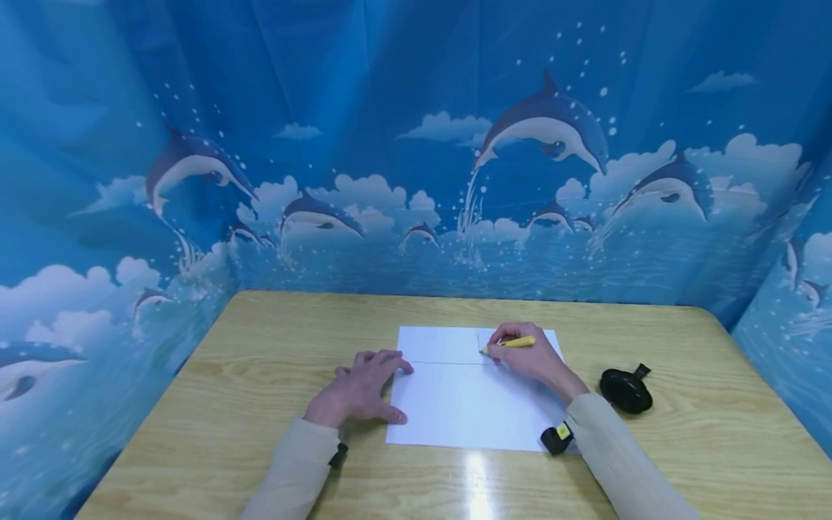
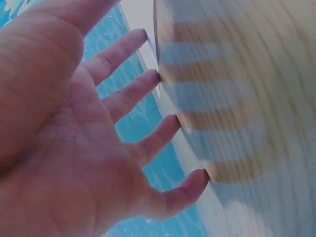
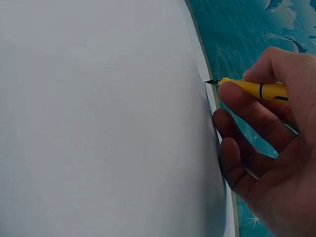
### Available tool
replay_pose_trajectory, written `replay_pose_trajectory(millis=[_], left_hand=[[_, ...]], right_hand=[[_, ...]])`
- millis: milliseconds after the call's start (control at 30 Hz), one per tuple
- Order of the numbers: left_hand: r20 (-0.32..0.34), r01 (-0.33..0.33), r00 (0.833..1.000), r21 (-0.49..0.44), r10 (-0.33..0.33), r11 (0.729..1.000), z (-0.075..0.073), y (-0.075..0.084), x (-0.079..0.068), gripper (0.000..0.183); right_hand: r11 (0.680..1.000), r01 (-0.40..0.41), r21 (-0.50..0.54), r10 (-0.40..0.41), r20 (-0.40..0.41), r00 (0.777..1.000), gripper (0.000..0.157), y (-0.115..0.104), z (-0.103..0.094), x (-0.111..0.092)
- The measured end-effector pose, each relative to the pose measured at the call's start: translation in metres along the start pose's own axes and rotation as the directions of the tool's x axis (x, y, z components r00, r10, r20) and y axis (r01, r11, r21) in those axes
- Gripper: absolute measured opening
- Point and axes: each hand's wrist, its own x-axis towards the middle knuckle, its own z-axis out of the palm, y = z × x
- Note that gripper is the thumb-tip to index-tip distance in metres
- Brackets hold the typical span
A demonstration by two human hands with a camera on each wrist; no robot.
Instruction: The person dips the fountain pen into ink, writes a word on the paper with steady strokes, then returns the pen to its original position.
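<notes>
A yellow fountain pen [image 1: 520, 341] is pinched between the thumb and fingers of my right hand [image 1: 529, 354]. In the right wrist view its dark nib [image 3: 212, 82] meets the white paper [image 3: 108, 123]. The sheet of paper [image 1: 455, 404] lies on the table and bears a thin line across its upper part, plus a short upright line near the nib. My left hand [image 1: 364, 386] is spread at the sheet's left edge, some fingertips and the thumb touching the paper. In the left wrist view the other fingertips of the left hand [image 2: 98, 143] rest on the wood.
A black rounded object [image 1: 625, 391] with a short tab lies on the wooden table [image 1: 273, 361], right of the paper. A small black device with a yellow label [image 1: 562, 432] sits at my right cuff. Behind the table hangs a blue dolphin-print curtain [image 1: 390, 108].
</notes>
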Motion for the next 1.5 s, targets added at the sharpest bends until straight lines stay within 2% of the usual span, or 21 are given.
replay_pose_trajectory(millis=[233,767,967,1500], left_hand=[[-0.004,-0.005,1.0,-0.001,0.005,1.0,0.0008,-0.0005,-0.0002,0.069],[0.006,0.005,1.0,-0.014,-0.005,1.0,-0.0011,0.0005,-0.0007,0.069],[0.009,0.005,1.0,-0.01,-0.005,1.0,-0.001,-0.0002,0.0001,0.069],[0.009,0.0,1.0,-0.01,0.0,1.0,-0.0014,-0.0012,-0.0001,0.069]], right_hand=[[0.999,0.032,0.001,-0.032,0.001,0.999,0.006,-0.0001,0.0001,-0.003],[1.0,0.028,-0.014,-0.028,-0.022,0.999,0.005,0.0013,0.003,-0.0033],[0.998,0.054,0.021,-0.053,-0.016,0.998,0.005,0.0006,0.0032,-0.0057],[0.999,0.007,0.043,-0.007,0.004,1.0,0.007,-0.0004,0.0035,-0.0048]])
